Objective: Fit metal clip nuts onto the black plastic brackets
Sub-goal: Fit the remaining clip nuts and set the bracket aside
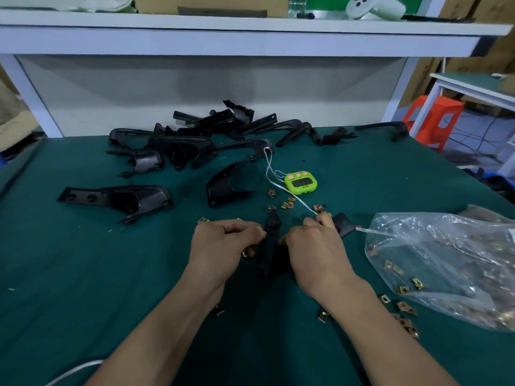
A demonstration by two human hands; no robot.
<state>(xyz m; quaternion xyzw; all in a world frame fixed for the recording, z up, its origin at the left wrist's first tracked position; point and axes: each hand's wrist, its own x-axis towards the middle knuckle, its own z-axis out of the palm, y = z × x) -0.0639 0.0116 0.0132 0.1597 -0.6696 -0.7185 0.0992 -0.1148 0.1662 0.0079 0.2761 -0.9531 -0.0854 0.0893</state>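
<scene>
Both curled, left grip (227,240) and right grip (315,246) clasped the black plastic bracket (271,229) low-centre: seemingly rigid, light, best held mid-arm.

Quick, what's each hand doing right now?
Left hand: closed, gripping the black bracket.
Right hand: closed, gripping the same bracket's other side.

Dim, cool light from above spreads evenly over the green surface (83,260), leaving only soft shadows beneath the forearms (167,330). The clear plastic bag (446,260) catches small white glints. The black bracket (269,240) at centre reads as a near-featureless dark shape. Wide-angle distortion bows the shelf (250,37) and stretches the corners, where detail softens.
</scene>
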